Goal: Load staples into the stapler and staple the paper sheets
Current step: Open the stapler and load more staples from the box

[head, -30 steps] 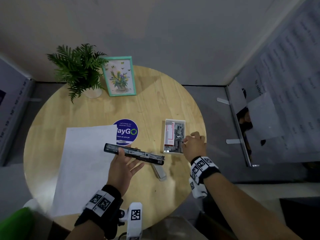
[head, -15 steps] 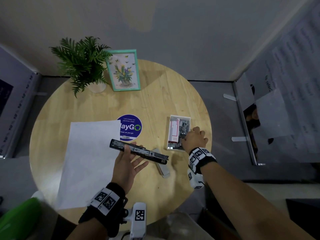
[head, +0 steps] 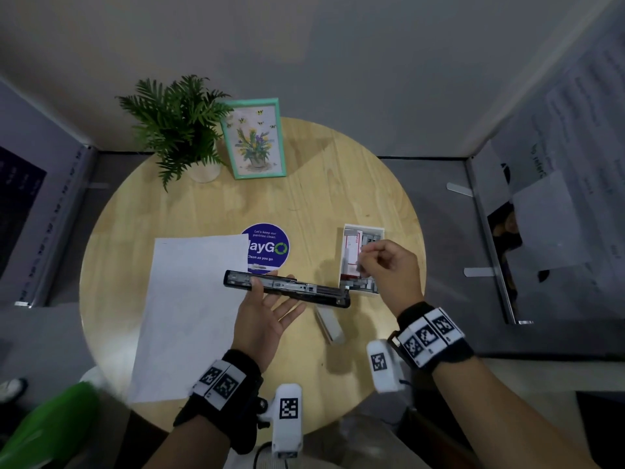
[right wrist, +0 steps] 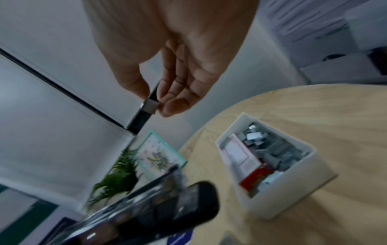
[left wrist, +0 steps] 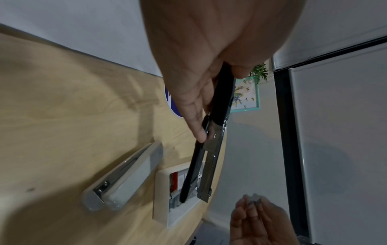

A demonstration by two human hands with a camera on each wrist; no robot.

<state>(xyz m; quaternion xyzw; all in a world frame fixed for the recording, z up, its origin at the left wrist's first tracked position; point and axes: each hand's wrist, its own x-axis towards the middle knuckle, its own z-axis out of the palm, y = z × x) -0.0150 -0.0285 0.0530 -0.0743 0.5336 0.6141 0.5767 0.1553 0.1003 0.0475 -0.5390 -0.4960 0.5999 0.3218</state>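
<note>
My left hand (head: 270, 287) holds the black stapler (head: 287, 292) above the table, its metal staple channel facing up; in the left wrist view the fingers (left wrist: 194, 122) curl round its body (left wrist: 217, 132). Just above the white staple box (head: 363, 227), my right hand (head: 363, 257) is raised. Thumb and fingers pinch a short silver strip of staples (right wrist: 150, 107) in the right wrist view. The white paper sheets (head: 189, 299) lie flat to the left, partly under my left hand.
The box (right wrist: 270, 167) holds loose grey staple strips and a red-and-white packet. A small grey stapler-like object (head: 329, 324) lies near the front of the round wooden table (head: 321, 184). A potted plant (head: 179, 126), a framed picture (head: 255, 140) and a blue sticker (head: 267, 247) sit farther back.
My right hand has lifted out of the staple box with a strip pinched in its fingers. The left hand has kept holding the stapler in roughly the same place.
</note>
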